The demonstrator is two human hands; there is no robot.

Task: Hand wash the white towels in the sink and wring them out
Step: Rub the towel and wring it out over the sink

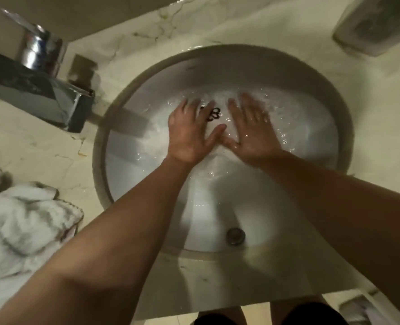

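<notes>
A white towel (295,127) lies soaked in the water of the round white sink (133,102); a dark embroidered mark shows on it between my hands. My left hand (189,134) presses flat on the towel with fingers spread. Beside it, my right hand (253,132) also presses down flat, and the two thumbs nearly touch. The fingertips are blurred. More white towels (25,226) lie piled on the counter at the left.
A chrome tap (44,90) juts over the sink's left rim and water runs from it. The overflow hole (236,236) sits on the near wall. A blurred pale container (377,26) stands at the back right on the marble counter (370,137).
</notes>
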